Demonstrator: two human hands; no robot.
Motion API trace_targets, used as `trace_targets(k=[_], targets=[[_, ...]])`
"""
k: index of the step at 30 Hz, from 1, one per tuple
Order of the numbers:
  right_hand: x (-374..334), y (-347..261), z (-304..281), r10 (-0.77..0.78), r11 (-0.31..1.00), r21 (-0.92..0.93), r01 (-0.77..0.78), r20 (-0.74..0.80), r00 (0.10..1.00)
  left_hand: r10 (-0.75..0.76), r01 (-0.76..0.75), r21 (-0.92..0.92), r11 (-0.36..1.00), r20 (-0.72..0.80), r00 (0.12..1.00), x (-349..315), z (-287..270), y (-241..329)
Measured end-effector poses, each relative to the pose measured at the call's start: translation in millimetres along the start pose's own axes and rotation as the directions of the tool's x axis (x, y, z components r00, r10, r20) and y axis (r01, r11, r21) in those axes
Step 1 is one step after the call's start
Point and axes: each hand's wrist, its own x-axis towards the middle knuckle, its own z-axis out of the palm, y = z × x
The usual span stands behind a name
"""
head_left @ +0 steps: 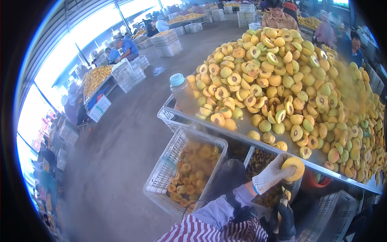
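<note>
My left hand (272, 173), in a pale knit glove, grips a yellow peach half (293, 169) with its cut face turned up, just off the table edge. Lower down, my right hand (287, 222) wears a dark glove and is closed round a slim tool with a light handle (279, 218). Yellow fruit flesh shows at the tool's upper end, so its tip cannot be made out. Below both hands stands a crate (248, 156) holding dark pits and scraps. A big heap of peach halves (278, 80) covers the metal table (246, 139) ahead of me.
A white crate (153, 189) of pitted peach halves stands on my left. Another crate (332, 213) and a red bucket (318, 181) are at the right under the table. A bottle with a blue lid (177, 79) sits at the table's left corner. Several people work at other heaps.
</note>
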Motion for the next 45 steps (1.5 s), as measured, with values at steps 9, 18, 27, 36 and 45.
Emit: trace_targets(k=[9, 18, 27, 36, 45], targets=[[-9, -16, 32, -0.140, 0.945, -0.311, 0.101, -0.106, 0.984, 0.307, -0.190, 0.903, 0.386, 0.068, 0.949, -14, 43, -1], [-29, -33, 29, -0.066, 0.968, -0.240, 0.069, 0.021, 0.998, -0.099, 0.100, -0.007, 0.995, -0.218, 0.971, -24, 38, -5], [-34, -29, 26, -0.256, 0.886, -0.414, 0.211, -0.057, 0.965, -0.138, 0.123, -0.151, 0.981, -0.099, 0.985, -46, 50, -11], [-38, -26, 29, -0.250, 0.926, -0.302, 0.228, -0.036, 0.968, 0.180, -0.168, 0.468, 0.867, 0.020, 0.983, -50, 63, -7], [-45, -37, 21, -0.141, 0.989, -0.054, 0.135, -0.111, 0.984, -0.106, 0.108, 0.258, 0.960, -0.023, 0.994, -46, 58, -2]])
